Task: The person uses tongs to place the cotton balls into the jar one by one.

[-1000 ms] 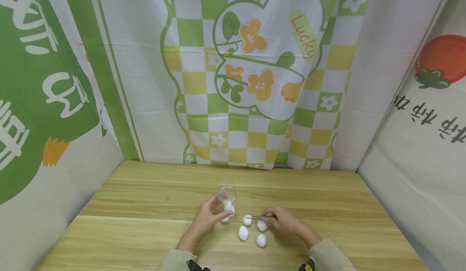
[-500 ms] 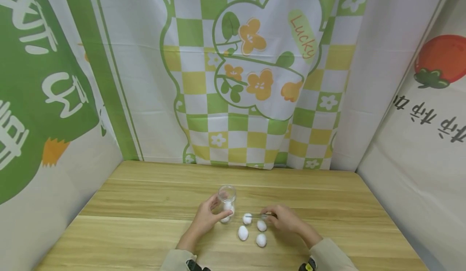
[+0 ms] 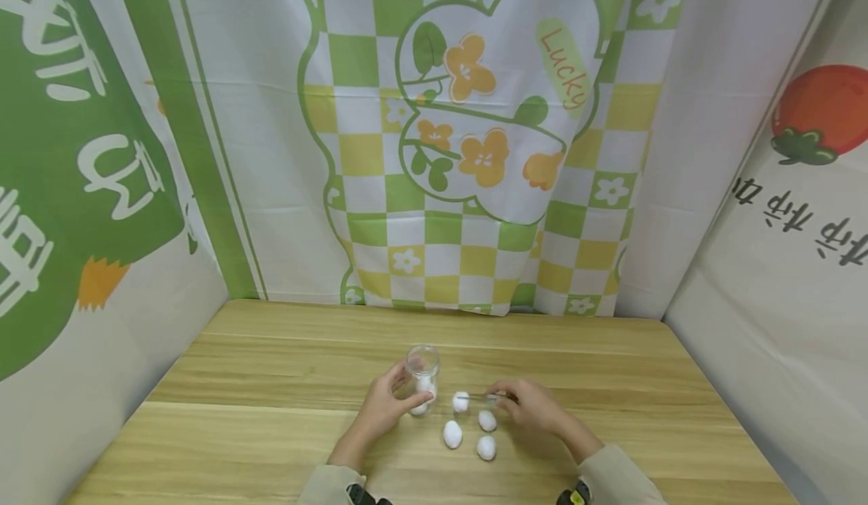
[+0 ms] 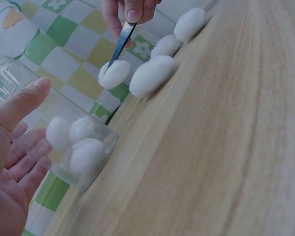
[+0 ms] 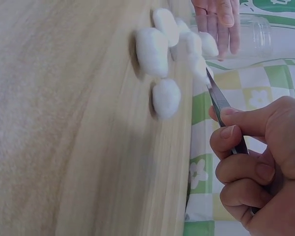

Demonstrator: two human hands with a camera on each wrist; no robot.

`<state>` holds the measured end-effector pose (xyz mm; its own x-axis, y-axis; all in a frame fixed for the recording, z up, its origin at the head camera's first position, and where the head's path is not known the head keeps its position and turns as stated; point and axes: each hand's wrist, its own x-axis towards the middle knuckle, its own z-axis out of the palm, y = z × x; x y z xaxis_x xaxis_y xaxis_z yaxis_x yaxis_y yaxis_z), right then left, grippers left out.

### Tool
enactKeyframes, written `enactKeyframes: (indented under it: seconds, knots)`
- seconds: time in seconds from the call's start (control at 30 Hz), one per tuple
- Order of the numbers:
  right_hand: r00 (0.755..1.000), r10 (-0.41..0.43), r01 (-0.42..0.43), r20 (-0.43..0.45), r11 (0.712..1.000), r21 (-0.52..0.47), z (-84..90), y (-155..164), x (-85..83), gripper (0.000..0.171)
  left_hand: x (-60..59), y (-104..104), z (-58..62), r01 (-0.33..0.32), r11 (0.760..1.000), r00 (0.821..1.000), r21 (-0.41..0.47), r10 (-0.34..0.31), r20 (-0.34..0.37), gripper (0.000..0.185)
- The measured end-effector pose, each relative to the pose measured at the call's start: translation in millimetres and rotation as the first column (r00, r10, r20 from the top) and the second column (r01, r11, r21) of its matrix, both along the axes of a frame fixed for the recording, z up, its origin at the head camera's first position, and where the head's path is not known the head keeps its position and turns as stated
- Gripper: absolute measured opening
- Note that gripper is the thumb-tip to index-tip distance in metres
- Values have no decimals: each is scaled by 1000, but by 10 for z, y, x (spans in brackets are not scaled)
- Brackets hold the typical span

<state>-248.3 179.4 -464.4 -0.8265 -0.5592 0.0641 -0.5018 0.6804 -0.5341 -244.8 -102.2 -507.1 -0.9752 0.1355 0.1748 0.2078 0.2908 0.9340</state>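
My left hand (image 3: 383, 408) holds a clear jar (image 3: 423, 362) upright on the table, thumb on the near side and fingers on the other. Several white cotton balls (image 4: 86, 156) lie at the jar's bottom; its mouth is uncovered. My right hand (image 3: 532, 408) grips metal tweezers (image 5: 219, 98) between thumb and fingers. A cotton ball (image 4: 115, 74) is pinched in the tweezers' tips, raised off the table to the right of the jar. Three loose cotton balls rest between the hands: one to the left (image 3: 453, 435), one near the right hand (image 3: 487, 420), one closer to me (image 3: 486, 448).
The wooden table (image 3: 285, 369) extends around both hands. A green-and-yellow checked cloth (image 3: 468, 249) hangs behind its far edge. Printed cloths hang at the left and right sides.
The right hand and tweezers have risen slightly, lifting the pinched cotton ball off the table. The left hand, the jar and the loose cotton balls stay in place.
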Motion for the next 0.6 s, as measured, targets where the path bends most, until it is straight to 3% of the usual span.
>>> enactKeyframes:
  seconds: [0.6]
  knots:
    - [1000,-31,31,3,1000,-6,154,17,41,25,-5,-11,-16,20,1000,1000,-25,-20,3,77]
